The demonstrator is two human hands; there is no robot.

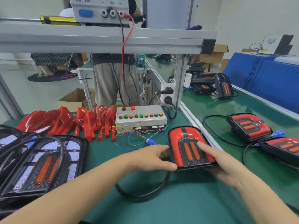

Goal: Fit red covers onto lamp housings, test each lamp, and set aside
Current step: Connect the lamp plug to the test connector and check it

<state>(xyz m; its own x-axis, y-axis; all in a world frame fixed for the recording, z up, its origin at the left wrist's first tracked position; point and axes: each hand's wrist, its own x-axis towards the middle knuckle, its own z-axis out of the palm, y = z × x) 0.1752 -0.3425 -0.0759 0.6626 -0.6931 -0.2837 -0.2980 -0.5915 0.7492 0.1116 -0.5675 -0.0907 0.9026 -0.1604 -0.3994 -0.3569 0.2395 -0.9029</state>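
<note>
Right of centre in the lower half of the frame, a lamp (191, 147) lies face up on the green bench mat (161, 207): an arch-shaped black housing with a glossy red cover seated over it, a dark stripe running down the crown of the arch, and a textured black inner panel with two upright orange bars. The left hand (150, 159) grasps the lamp's lower left edge, thumb along the bottom corner and fingers reaching toward its side. The right hand (224, 164) holds the lower right corner, its index finger laid straight on the face beside the right orange bar; its other fingers pass under the housing and are hidden. A black cable (142, 194) loops on the mat below the lamp; where it joins the housing is covered. At the lower left, uncovered housings (40, 164) show speckled boards and orange bars, cut off by the frame edge. Loose red covers (68, 122) are piled at mid left, overlapping so that they cannot be counted. Behind the lamp sits a test box (140, 118) with coloured buttons and thin tangled wires. Two finished lamps (249, 126) lie at the right, the nearer one clipped by the edge.
</note>
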